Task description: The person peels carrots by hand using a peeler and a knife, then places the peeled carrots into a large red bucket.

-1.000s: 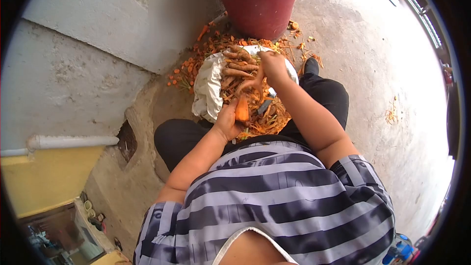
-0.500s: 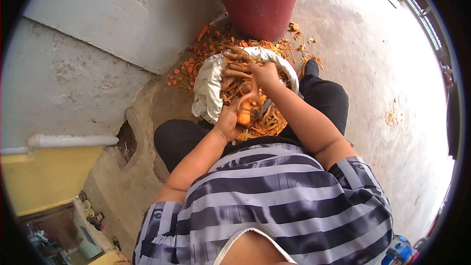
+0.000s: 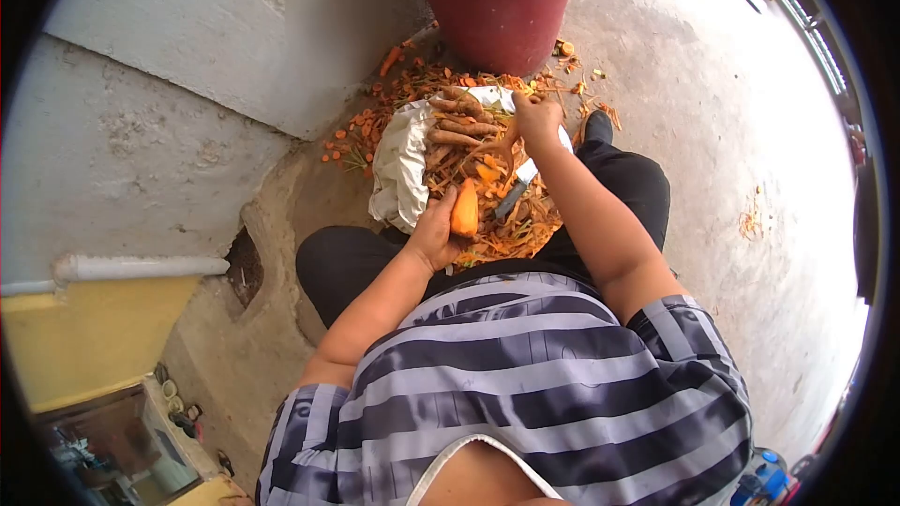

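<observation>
My left hand (image 3: 435,232) is wrapped around a bright orange peeled carrot (image 3: 465,210), held tilted up over an open white sack (image 3: 398,173). Up and to the right, my right hand (image 3: 538,120) is closed on a brownish Y-shaped peeler (image 3: 507,147), which is apart from the carrot. Several unpeeled carrots (image 3: 459,131) lie at the far side of the sack's opening. Peelings (image 3: 511,242) fill the rest of it. Among them lies a knife (image 3: 512,195) with a dark handle and a pale blade.
A red bucket (image 3: 497,19) holding carrots stands just beyond the sack. Carrot slices and scraps (image 3: 361,126) litter the concrete floor around it. A grey wall (image 3: 169,112) rises on the left. My legs (image 3: 623,192) flank the sack.
My right hand has moved away to the right with the peeler, off the carrot. The left hand still holds the carrot in nearly the same place. The knife shows more plainly now.
</observation>
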### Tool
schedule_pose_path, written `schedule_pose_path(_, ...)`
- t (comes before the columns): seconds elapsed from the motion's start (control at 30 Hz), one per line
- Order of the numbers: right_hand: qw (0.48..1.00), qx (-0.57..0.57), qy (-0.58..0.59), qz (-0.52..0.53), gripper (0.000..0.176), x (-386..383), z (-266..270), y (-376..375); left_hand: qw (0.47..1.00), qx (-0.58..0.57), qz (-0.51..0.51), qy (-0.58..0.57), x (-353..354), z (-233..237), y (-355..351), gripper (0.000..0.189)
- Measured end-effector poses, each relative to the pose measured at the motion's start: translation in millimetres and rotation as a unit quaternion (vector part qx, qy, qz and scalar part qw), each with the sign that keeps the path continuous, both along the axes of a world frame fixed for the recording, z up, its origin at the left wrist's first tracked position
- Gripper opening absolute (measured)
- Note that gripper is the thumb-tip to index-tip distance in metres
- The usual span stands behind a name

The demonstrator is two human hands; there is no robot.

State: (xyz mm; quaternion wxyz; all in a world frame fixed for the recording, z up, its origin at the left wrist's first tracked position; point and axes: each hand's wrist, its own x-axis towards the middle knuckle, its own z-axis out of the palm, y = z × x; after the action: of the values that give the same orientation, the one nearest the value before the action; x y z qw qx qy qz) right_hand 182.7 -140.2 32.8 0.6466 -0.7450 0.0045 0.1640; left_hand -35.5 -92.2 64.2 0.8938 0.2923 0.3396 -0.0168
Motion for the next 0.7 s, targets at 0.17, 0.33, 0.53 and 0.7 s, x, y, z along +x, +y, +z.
schedule_pose_path(0.17,0.986,0.078,0.135,0.067,0.020,-30,27,-11,0.999,-0.044,0.000,0.011,5,5,2,0.042)
schedule_pose_path(0.33,0.998,-0.020,-0.005,0.060,0.018,9,-36,-2,0.995,0.053,-0.064,-0.045,-1,-15,2,0.045)
schedule_pose_path(0.53,0.995,0.067,0.059,0.054,0.021,-27,21,1,0.996,0.064,-0.049,-0.042,8,22,-5,0.031)
schedule_pose_path(0.7,0.998,0.058,-0.020,0.000,0.020,-4,6,3,0.894,0.400,-0.200,0.004,-1,-23,10,0.049)
